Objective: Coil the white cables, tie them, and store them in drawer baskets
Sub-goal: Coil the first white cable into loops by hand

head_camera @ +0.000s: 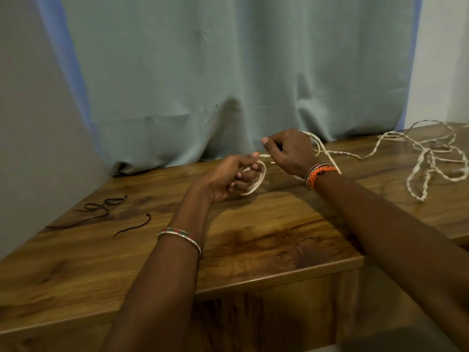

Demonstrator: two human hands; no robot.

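My left hand (234, 175) is closed around a small coil of white cable (258, 182) held just above the wooden table (253, 240). My right hand (289, 151) pinches the same cable a little to the right of the coil, fingers closed on the strand. From that hand the cable runs over my wrist and trails right into a loose, twisted tangle of white cable (429, 158) lying on the table's far right part. No drawer basket is in view.
Two thin dark ties (101, 209) lie on the table at the left. A grey-green curtain (228, 72) hangs behind the table and bunches on its back edge. The table's front edge (279, 280) steps down near my forearms.
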